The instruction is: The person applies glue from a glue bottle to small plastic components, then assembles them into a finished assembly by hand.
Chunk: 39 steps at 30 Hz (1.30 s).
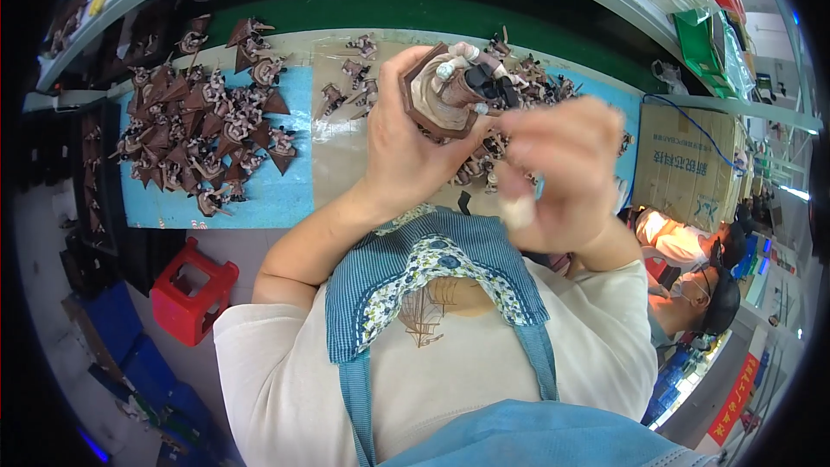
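A: Where was the cream-and-brown, resin-looking figurine with the octagonal base (424,93)?

B: Just past 12 o'clock, tipped, held up over the light-brown flat sheet (335,156). The bare left hand (402,138) had its fingers partly closed round the base.

A: And the right hand (566,164)?

B: Between 2 and 3 o'clock, fingers curled, near the figurine's 3 o'clock side. Blurred; couldn't tell whether it gripped or touched anything.

A: Risks?

B: My call: a hard push from the right could have twisted the base loose, since the left held it low. Thin projecting bits looked snappable if a finger caught them.

A: And a drop?

B: Could have chipped it, or the small pinkish figurines (356,72) lying nearby. The tangled heap of brown-and-cream figurines (207,125) at 10 o'clock risked scuffing too: pointed brown pieces pressed against neighbours.
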Tool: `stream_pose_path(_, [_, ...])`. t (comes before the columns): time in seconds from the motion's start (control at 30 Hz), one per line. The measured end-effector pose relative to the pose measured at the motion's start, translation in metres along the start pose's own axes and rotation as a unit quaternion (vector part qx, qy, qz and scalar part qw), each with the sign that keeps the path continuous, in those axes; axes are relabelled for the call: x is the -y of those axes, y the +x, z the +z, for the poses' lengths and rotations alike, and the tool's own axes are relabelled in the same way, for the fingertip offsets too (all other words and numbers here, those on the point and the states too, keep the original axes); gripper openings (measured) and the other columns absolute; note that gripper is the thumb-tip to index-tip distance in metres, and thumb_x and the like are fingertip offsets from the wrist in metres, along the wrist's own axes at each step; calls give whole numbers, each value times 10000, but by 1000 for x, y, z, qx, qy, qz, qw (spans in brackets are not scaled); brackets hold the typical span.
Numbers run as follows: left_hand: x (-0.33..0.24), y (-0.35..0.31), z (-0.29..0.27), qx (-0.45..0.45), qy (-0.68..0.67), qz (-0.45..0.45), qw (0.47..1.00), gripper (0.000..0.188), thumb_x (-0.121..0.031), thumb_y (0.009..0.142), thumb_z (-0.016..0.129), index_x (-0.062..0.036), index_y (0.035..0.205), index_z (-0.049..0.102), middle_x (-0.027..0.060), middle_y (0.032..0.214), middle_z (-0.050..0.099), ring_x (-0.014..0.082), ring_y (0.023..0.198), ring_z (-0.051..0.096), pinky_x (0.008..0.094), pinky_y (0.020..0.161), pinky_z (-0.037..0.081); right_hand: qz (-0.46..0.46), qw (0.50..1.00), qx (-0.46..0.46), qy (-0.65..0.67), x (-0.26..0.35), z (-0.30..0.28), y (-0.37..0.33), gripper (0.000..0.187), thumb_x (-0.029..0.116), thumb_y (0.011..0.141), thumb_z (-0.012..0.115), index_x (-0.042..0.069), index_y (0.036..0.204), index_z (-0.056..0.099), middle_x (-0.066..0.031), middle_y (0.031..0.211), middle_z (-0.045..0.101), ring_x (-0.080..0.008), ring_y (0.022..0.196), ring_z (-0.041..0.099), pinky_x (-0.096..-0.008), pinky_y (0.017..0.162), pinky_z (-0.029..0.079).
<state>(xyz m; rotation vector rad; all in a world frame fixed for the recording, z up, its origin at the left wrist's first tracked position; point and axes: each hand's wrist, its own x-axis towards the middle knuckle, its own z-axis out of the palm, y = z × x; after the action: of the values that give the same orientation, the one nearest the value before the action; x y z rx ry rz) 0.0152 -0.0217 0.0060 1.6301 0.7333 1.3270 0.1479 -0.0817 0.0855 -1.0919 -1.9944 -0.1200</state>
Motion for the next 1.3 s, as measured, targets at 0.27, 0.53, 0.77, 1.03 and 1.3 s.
stream_pose_path(0.27, [0, -5, -9, 43, 10, -6, 999, 810, -104, 666, 802, -17, 1284, 285, 135, 1121, 518, 209, 981, 572, 322, 839, 494, 72, 997, 3, 17, 21, 32, -11, 194, 56, 681, 636, 29, 860, 565, -155, 1010, 645, -241, 730, 536, -358, 653, 386])
stream_pose_path(0.53, [7, 3, 1, -27, -60, -30, 997, 708, -48, 674, 796, -9, 1217, 343, 127, 1058, 576, 202, 940, 612, 315, 806, 509, 125, 983, -77, 113, 26, 25, -10, 287, -85, 658, 639, 37, 901, 546, -105, 825, 533, -250, 725, 514, -352, 635, 403])
stream_pose_path(0.77, [-4, 2, -9, 89, -309, -133, 937, 675, 26, 701, 758, -16, 1229, 340, 111, 1153, 515, 173, 1067, 539, 323, 914, 463, 163, 976, -128, 60, 0, 1, 4, 375, 38, 663, 754, 10, 980, 554, -96, 860, 562, -253, 795, 531, -324, 672, 429])
stream_pose_path(1.03, [0, -3, -28, 250, -442, -273, 817, 721, -58, 645, 750, -13, 1274, 400, 75, 1136, 526, 144, 996, 528, 298, 875, 449, 117, 938, 133, 297, -51, 2, 25, 266, 42, 721, 631, -20, 980, 638, -126, 964, 646, -243, 902, 593, -338, 805, 462])
stream_pose_path(1.3, [-1, -2, -31, 227, -467, -317, 793, 823, -120, 623, 779, 30, 1310, 352, 111, 1165, 510, 176, 1045, 519, 312, 900, 445, 102, 910, 148, 373, -64, 16, 28, 208, 2, 792, 531, -35, 965, 639, -152, 965, 649, -259, 923, 602, -346, 809, 462])
